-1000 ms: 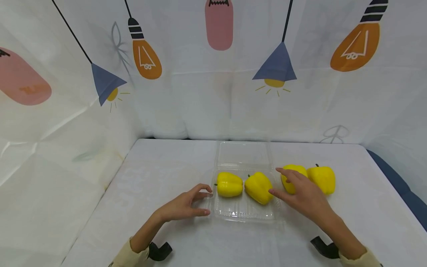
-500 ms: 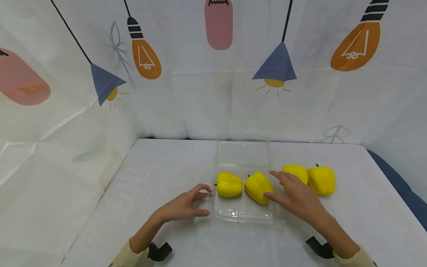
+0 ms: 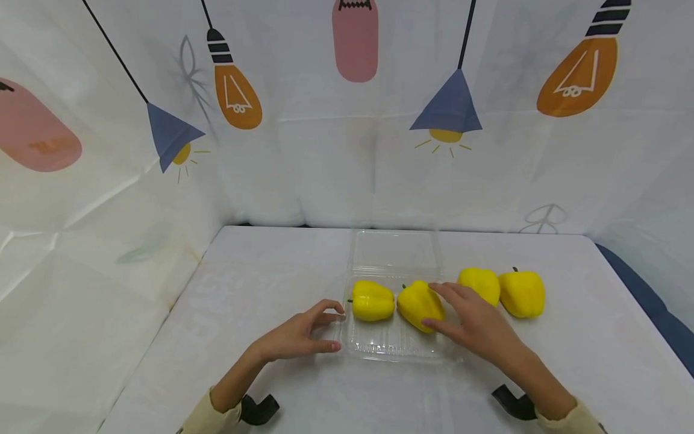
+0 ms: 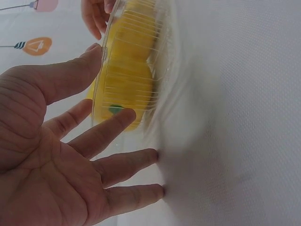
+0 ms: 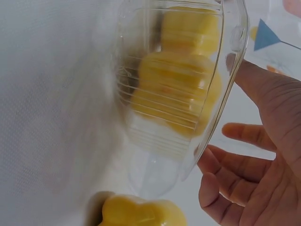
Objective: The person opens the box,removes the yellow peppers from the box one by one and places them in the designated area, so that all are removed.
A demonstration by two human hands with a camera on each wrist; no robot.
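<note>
A clear plastic clamshell box lies with its lid folded back. Inside it are two yellow bell peppers, the left pepper on its side and the right pepper tilted. My left hand rests beside the box's left wall, fingers loosely bent and holding nothing; in the left wrist view its thumb is at the rim. Over the box's right edge is my right hand, thumb and fingers spread around the right pepper's near side. The right wrist view shows its thumb by the rim; contact with the pepper is unclear.
Two more yellow peppers sit on the white table right of the box: a nearer one, close behind my right hand, and a farther one. A white curtain printed with lamps hangs behind the table.
My right hand has moved left, from beside the outside peppers to over the box's right edge and the right pepper inside. The left hand has stayed in place.
</note>
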